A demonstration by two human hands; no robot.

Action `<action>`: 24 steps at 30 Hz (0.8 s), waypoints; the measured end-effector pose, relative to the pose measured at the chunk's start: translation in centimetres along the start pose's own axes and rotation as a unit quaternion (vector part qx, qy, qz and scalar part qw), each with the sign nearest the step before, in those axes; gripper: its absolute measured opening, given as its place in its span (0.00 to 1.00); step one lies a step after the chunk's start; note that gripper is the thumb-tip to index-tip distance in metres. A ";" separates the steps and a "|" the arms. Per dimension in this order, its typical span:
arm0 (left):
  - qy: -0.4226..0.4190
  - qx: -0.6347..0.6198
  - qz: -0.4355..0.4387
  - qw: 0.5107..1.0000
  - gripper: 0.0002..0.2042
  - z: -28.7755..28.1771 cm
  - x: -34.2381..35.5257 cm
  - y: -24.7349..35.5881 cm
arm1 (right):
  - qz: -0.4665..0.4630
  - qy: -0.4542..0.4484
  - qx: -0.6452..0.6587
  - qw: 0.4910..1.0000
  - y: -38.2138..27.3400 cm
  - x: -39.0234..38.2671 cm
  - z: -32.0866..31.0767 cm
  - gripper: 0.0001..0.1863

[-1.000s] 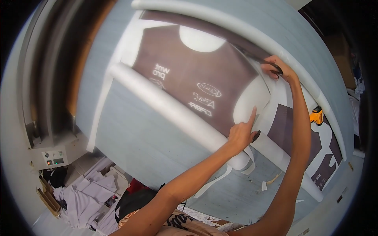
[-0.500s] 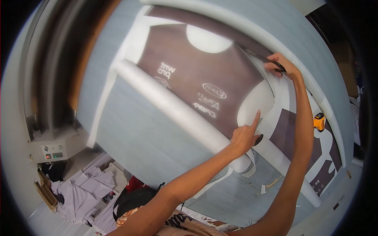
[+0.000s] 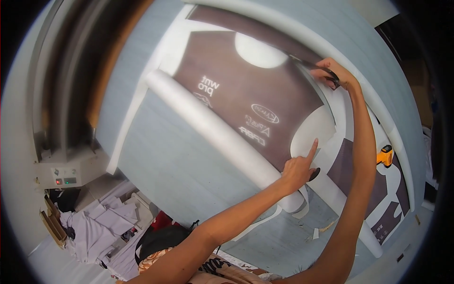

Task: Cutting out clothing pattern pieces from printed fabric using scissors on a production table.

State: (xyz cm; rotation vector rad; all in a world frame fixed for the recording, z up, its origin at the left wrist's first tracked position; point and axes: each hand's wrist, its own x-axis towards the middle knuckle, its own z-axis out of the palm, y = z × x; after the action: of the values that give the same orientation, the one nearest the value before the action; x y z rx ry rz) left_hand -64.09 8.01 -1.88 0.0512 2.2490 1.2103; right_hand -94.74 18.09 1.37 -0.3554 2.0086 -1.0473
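Note:
My left hand (image 3: 299,168) has its index finger stretched onto a pale printed shape (image 3: 305,123) on a dark brown sheet (image 3: 231,90), while its other fingers curl by a black-handled tool (image 3: 315,175), partly hidden. Higher at the right, my right hand (image 3: 336,75) grips black-handled scissors (image 3: 333,80) at a long slit between the sheet and a brown strip. The sheet carries white lettering and a pale neck shape. A thick white roll (image 3: 208,128) runs diagonally along the sheet's lower edge, left of my left hand.
The blue-grey table (image 3: 170,156) carries another printed sheet (image 3: 345,165), a yellow handheld tool (image 3: 387,154) and white strips. At left stands a large machine (image 3: 71,85) with a small control panel (image 3: 66,177). Pale fabric (image 3: 99,227) and flattened cardboard (image 3: 52,222) lie lower left.
Both hands appear slightly farther right in the view, the right one a little higher, the left lower. The whole scene has shifted slightly. Both hands keep their grips and pose.

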 end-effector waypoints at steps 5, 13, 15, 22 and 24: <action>0.027 -0.005 0.026 0.999 0.48 0.3 0.1 -0.3 | 0.009 0.002 -0.017 1.000 -1.7 1.4 1.0 0.22; 0.050 -0.002 0.039 0.998 0.49 0.3 0.1 -1.1 | 0.004 0.024 0.029 0.999 -3.8 4.5 3.3 0.25; 0.050 -0.001 0.039 0.998 0.49 0.3 0.0 -1.3 | -0.001 0.020 0.023 1.000 -4.1 5.2 3.5 0.26; 0.040 0.001 0.039 0.998 0.50 0.1 -0.1 -0.9 | -0.014 0.017 0.011 1.000 -5.1 7.0 3.6 0.26; 0.027 0.006 0.030 0.999 0.51 -0.2 -0.1 -0.9 | -0.016 0.020 0.010 1.000 -5.3 7.6 3.9 0.26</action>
State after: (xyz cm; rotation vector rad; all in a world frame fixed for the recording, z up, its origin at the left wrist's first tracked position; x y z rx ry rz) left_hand -63.91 7.34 -2.50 0.0913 2.3166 1.2446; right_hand -97.05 8.39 0.14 -0.3603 2.0323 -1.1002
